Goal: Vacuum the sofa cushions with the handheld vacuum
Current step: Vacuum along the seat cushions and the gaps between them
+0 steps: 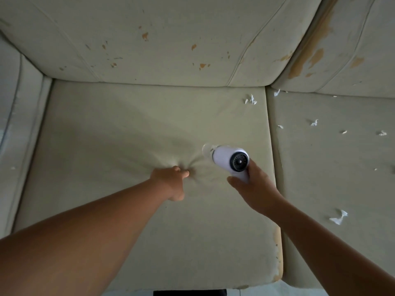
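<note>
Left hand (171, 182) pinches bunched fabric of the seat cushion (128, 129). Right hand (252, 189) is wrapped around the vacuum (226, 159). White scraps (338, 217) litter the neighbouring cushion (333, 167); the backrest (162, 39) shows worn patches.

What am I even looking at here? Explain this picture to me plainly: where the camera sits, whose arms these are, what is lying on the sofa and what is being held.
There is one picture, taken by a camera worn on a person's head, looking down at their own two arms. No machine is involved.

The right hand holds a white handheld vacuum, its clear nozzle down on the middle seat cushion. The left hand has a pinching grip on the cushion fabric, which wrinkles around it.

White paper scraps lie near the cushion's back corner, and more lie on the right seat cushion. The back cushions show worn orange patches.
</note>
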